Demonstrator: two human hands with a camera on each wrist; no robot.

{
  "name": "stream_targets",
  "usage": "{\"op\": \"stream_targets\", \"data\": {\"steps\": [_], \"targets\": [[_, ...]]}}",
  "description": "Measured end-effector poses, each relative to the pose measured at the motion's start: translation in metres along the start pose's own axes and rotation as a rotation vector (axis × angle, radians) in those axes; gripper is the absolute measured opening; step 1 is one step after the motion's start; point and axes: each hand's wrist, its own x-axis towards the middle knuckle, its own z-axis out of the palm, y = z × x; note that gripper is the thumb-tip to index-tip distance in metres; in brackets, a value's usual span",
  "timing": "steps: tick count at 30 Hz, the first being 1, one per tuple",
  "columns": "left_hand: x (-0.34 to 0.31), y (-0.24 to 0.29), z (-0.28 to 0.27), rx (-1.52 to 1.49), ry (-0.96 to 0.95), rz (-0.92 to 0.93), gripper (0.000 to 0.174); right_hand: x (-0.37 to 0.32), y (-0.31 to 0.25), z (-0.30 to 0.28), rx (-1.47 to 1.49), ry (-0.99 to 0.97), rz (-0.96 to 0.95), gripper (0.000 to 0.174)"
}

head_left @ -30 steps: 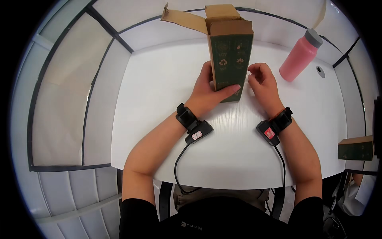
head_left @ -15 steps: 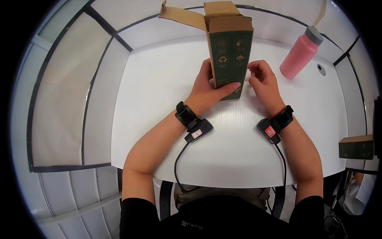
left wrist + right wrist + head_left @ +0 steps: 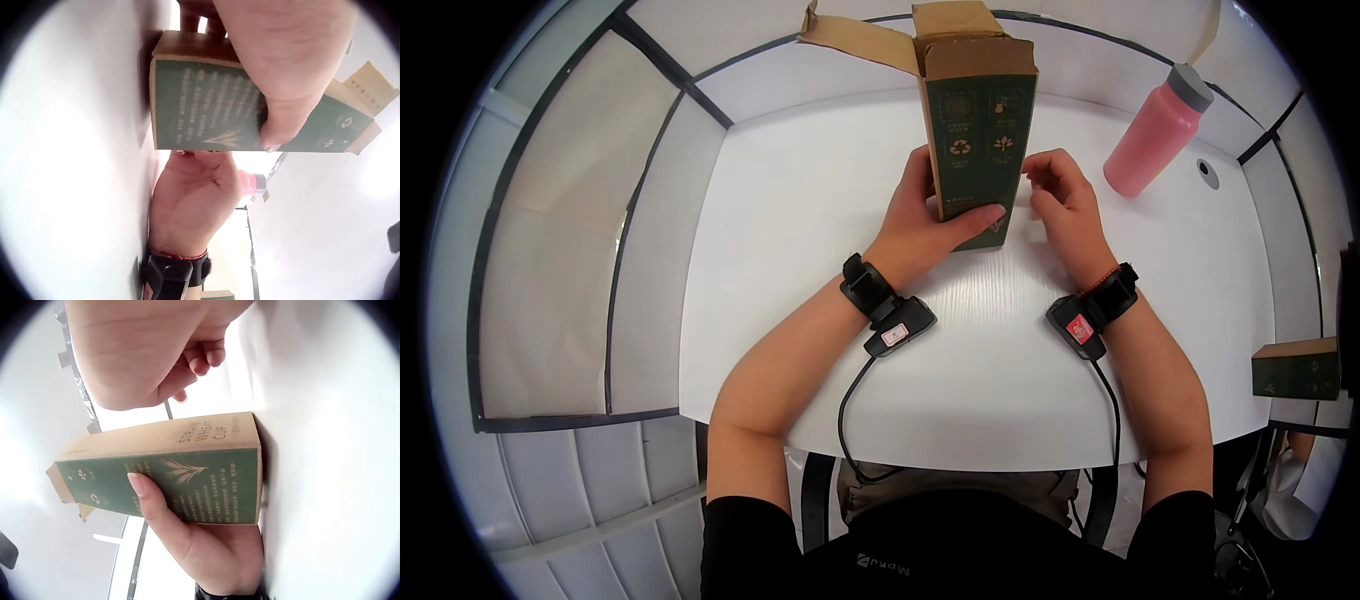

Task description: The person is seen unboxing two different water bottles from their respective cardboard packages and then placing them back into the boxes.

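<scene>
A tall green and brown cardboard box (image 3: 980, 125) stands upright on the table, its top flaps (image 3: 865, 45) unfolded. My left hand (image 3: 915, 232) grips its lower part from the left, thumb across the green front and the other fingers mostly hidden behind. "Straw wheat cup" is printed on the brown side (image 3: 203, 434) in the right wrist view. Just right of the box, my right hand (image 3: 1068, 205) rests with loosely curled fingers (image 3: 198, 362) and holds nothing. The inside of the box is hidden.
A pink bottle (image 3: 1152, 142) with a grey lid stands at the back right, beside a round cable hole (image 3: 1207, 175) in the white table (image 3: 800, 200). Another green box (image 3: 1293, 372) is at the far right edge. Pale partitions (image 3: 670, 250) surround the table.
The head view has tilted slightly, so the box and hands appear a little higher than a second ago. Grip and hand poses look the same.
</scene>
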Motion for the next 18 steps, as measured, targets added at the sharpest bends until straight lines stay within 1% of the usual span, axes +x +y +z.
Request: {"op": "stream_targets", "data": {"steps": [3,5,7,8,9,11,13,14,15,16,17,18], "targets": [[-0.001,-0.001,0.0,0.008,0.008,-0.01,0.085,0.0,-0.001,-0.001,-0.007,0.02,-0.019,0.026],[0.001,-0.006,-0.002,0.03,0.005,0.001,0.086,0.002,0.003,-0.005,-0.078,0.071,-0.116,0.024],[0.001,-0.006,-0.001,0.058,0.025,0.023,0.086,0.005,-0.011,-0.008,-0.228,0.212,-0.281,0.02],[0.001,-0.006,-0.001,0.07,0.035,0.034,0.086,0.01,-0.02,-0.012,-0.282,0.306,-0.413,0.018],[0.002,-0.008,-0.001,0.067,0.038,0.088,0.084,0.013,-0.032,-0.02,-0.373,0.367,-0.529,0.018],[0.001,0.002,-0.001,0.179,0.07,0.143,0.082,0.025,-0.049,-0.04,-0.324,0.504,-0.684,0.022],[-0.001,0.01,0.002,0.143,0.108,0.13,0.075,0.036,-0.057,-0.079,-0.535,0.635,-0.732,0.031],[-0.002,0.012,0.003,0.126,0.124,0.124,0.072,0.038,-0.065,-0.089,-0.573,0.725,-0.686,0.036],[-0.003,0.013,0.003,0.114,0.118,0.121,0.073,0.04,-0.073,-0.098,-0.61,0.817,-0.639,0.041],[-0.003,0.014,0.003,0.103,0.108,0.117,0.074,0.041,-0.079,-0.108,-0.657,0.854,-0.591,0.049],[-0.003,0.015,0.003,0.091,0.099,0.113,0.075,0.043,-0.078,-0.12,-0.709,0.849,-0.563,0.056],[-0.003,0.013,0.003,0.156,0.115,0.163,0.075,0.045,-0.08,-0.13,-0.665,0.768,-0.53,0.061]]}}
